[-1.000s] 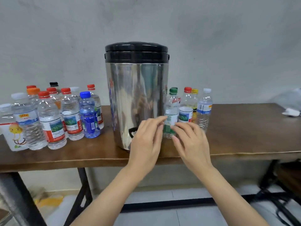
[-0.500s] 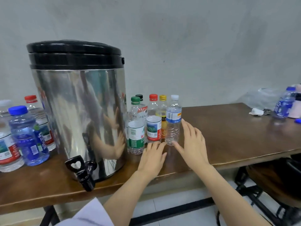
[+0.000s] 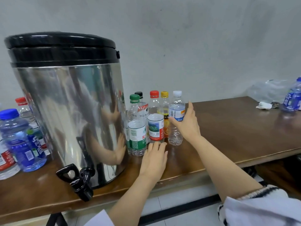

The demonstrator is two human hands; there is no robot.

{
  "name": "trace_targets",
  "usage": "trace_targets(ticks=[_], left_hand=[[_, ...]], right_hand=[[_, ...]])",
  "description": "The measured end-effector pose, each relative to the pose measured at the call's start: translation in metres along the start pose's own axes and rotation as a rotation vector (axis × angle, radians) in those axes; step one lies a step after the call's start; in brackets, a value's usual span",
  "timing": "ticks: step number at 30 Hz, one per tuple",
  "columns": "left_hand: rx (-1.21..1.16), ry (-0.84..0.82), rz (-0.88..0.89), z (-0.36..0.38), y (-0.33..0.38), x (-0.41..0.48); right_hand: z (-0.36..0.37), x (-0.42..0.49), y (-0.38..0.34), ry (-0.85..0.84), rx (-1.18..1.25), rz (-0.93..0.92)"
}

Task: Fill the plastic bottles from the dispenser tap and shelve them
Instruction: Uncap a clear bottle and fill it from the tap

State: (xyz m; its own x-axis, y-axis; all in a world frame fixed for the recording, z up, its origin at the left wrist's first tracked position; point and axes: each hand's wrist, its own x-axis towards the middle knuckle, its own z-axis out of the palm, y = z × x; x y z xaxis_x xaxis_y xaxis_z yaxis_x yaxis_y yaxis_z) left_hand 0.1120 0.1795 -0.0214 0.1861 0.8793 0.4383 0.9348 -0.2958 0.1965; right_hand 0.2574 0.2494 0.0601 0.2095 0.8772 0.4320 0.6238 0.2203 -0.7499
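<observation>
The dispenser (image 3: 70, 111) stands on the table (image 3: 236, 136), bottles (image 3: 155, 126) clustered just right of it

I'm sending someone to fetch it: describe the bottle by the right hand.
Find the big steel dispenser on the brown table. Just right of it huddle small bottles; the bottle is the rightmost, at the right hand. Only it has a white cap and blue label.

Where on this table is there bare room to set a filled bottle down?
Widest bare patch: table between the right hand at the white-capped bottle and the crumpled tissue. Narrow strip at the front edge between tap and left hand. Crowded: bottles packed beside the dispenser on both sides.
</observation>
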Motion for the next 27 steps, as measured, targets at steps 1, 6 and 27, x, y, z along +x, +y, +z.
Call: trace_targets(ticks=[1,6,27], left_hand=[[-0.001,0.005,0.000,0.001,0.000,-0.001],[0.015,0.058,0.025,-0.001,0.001,-0.003],[-1.056,0.266,-0.184,-0.111,0.019,-0.097]], right_hand=[[0.001,0.002,-0.001,0.001,0.011,0.009],[0.001,0.005,-0.005,0.003,0.026,0.031],[-0.078,-0.146,-0.094,-0.634,0.232,-0.219]])
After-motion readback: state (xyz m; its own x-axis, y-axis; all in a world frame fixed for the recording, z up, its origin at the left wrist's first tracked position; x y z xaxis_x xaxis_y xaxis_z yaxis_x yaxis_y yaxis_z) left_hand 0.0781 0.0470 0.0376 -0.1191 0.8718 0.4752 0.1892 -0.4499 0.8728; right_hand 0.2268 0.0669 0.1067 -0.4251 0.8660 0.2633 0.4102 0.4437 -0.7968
